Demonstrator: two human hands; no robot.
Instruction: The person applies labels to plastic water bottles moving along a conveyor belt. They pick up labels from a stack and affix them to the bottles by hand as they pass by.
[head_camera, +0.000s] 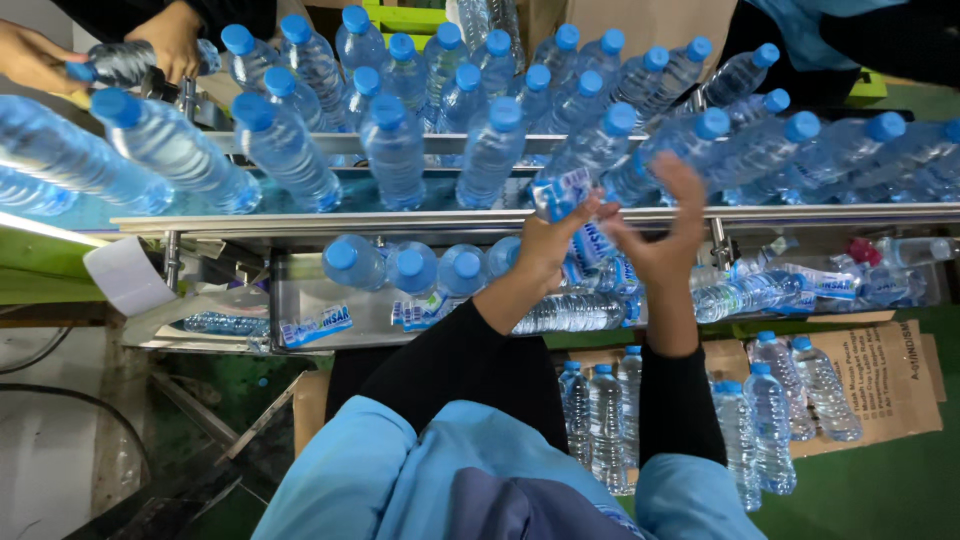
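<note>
A clear plastic water bottle with a blue cap and blue label (575, 178) stands at the near edge of the steel conveyor (300, 222), crowded on all sides by other blue-capped bottles (392, 150). The left hand (548, 243) pinches its label with curled fingers. The right hand (668, 232) is just beside it, fingers spread open, holding nothing. Below the rail, more bottles fill a steel tray (290, 300), leaving little room.

bright, even light from overhead, cool and bluish. glare streaks the steel rail (400, 222) and glints on the bottles (390, 150). wide-lens bending stretches bottles near the left edge. the right hand (668, 225) is slightly motion-blurred. the floor (880, 490) lies dimmer, shadowed.
</note>
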